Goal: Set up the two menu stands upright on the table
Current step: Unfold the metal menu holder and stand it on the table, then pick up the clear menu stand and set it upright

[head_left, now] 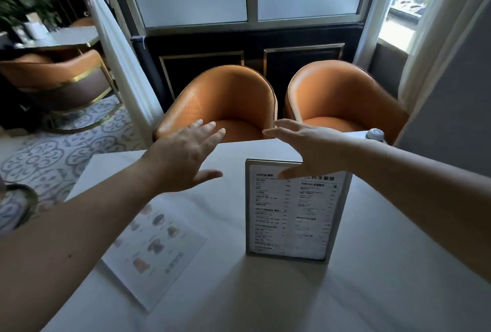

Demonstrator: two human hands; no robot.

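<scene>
A framed drinks menu stand stands upright on the white worktop, roughly at its middle, its printed face turned toward the camera. Headings such as COFFEE, FRUIT DRINKS and GREEN TEA can be read on it; the finer lines are too blurred to make out. The second menu stand, printed with pictures of food and drinks, lies flat on the worktop near its left edge, well to the left of the upright one and set at an angle to the edges.

Both bare arms reach forward over the worktop. The left hand hovers above the worktop toward its far edge, palm down, its fingers spread and released, grasping nothing. It is apart from both stands. The right hand is above the top edge of the upright stand, also spread and released; its thumb lies in front of the upper part of the printed face, and whether it touches the frame cannot be told.

At the far right corner of the worktop sits a small round white call button. Beyond the far edge two orange tub chairs stand side by side against a dark panelled wall below frosted windows. To the left, on a patterned tile floor, another orange chair with a gold metal frame sits at a neighbouring table.
</scene>
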